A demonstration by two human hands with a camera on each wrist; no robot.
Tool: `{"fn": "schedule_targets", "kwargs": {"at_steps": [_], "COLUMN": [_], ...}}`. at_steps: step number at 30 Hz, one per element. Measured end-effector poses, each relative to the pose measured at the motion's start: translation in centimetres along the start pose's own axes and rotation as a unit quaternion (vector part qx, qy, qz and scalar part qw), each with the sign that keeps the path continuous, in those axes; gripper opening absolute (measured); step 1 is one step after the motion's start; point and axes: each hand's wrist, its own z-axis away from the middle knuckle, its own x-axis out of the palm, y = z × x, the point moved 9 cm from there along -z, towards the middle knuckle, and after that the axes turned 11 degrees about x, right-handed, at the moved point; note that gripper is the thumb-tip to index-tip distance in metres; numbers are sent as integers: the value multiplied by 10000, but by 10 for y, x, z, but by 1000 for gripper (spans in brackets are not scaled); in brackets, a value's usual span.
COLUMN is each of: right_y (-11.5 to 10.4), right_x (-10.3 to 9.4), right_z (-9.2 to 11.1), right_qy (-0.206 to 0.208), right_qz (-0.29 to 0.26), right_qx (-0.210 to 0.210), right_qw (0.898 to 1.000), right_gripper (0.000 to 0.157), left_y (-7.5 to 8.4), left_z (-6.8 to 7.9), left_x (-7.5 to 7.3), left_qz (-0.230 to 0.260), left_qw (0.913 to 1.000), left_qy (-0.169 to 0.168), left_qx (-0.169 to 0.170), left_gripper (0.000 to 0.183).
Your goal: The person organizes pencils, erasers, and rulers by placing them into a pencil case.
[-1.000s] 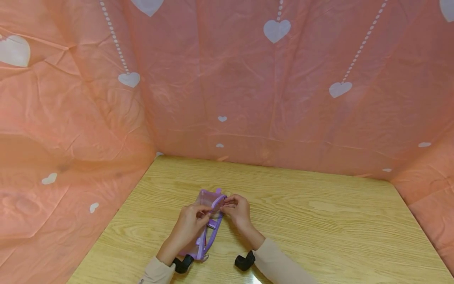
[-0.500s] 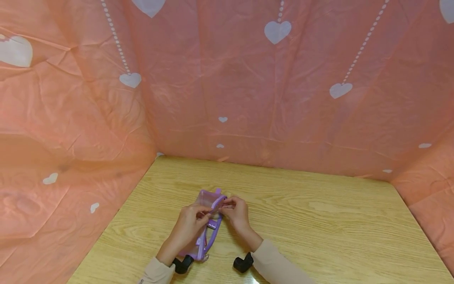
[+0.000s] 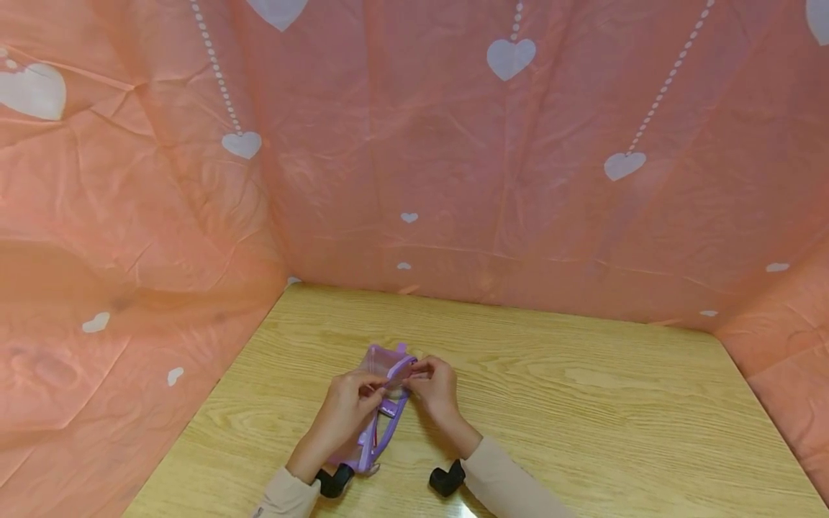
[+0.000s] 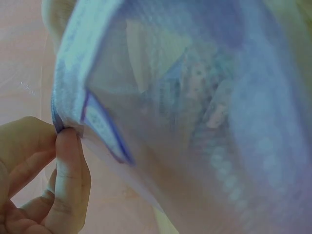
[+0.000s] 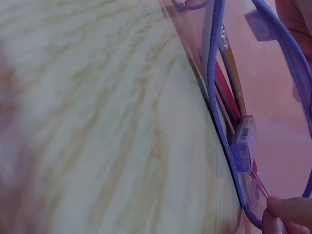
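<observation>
A see-through purple zippered pencil case (image 3: pixel 382 360) stands unzipped under both hands. My left hand (image 3: pixel 350 406) pinches the zipper edge of its opening between thumb and fingers, seen close in the left wrist view with the fingertips (image 4: pixel 68 151) at the rim. At the far end of the opening, my right hand (image 3: pixel 435 385) has its fingers at the mouth. In the right wrist view its fingertips (image 5: pixel 280 207) pinch the end of a thin pink strip (image 5: pixel 260 183); its kind I cannot tell. Inside lie a small purple box (image 5: pixel 243 144), a wooden pencil (image 5: pixel 233 68) and a red stick (image 5: pixel 226 87).
The wood-grain table (image 3: pixel 583 410) carries the case left of its middle. A pink curtain (image 3: pixel 453 158) with white hearts encloses the back and sides. Black wrist mounts (image 3: pixel 447 478) sit under both forearms.
The view has shifted slightly. Both hands keep their places at the pencil case, the right one with only a tiny movement at the far end of the opening.
</observation>
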Motion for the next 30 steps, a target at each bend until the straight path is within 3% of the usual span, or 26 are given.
{"fn": "schedule_targets", "kwargs": {"at_steps": [9, 18, 30], "right_y": [0, -2, -4], "right_x": [-15, -31, -60], "right_z": [-4, -7, 0], "right_qy": [147, 231, 352], "right_qz": [-120, -237, -564], "right_qx": [-100, 64, 370], "right_qw": [9998, 9994, 9971], "right_gripper": [26, 27, 32], "left_y": [2, 7, 1], "left_z": [-2, -5, -3], "left_x": [3, 3, 9], "left_qz": [74, 58, 211], "left_qw": [10000, 9997, 9997], "left_qy": [-13, 125, -68], "left_qx": [-25, 225, -47], "left_gripper": [17, 16, 14]}}
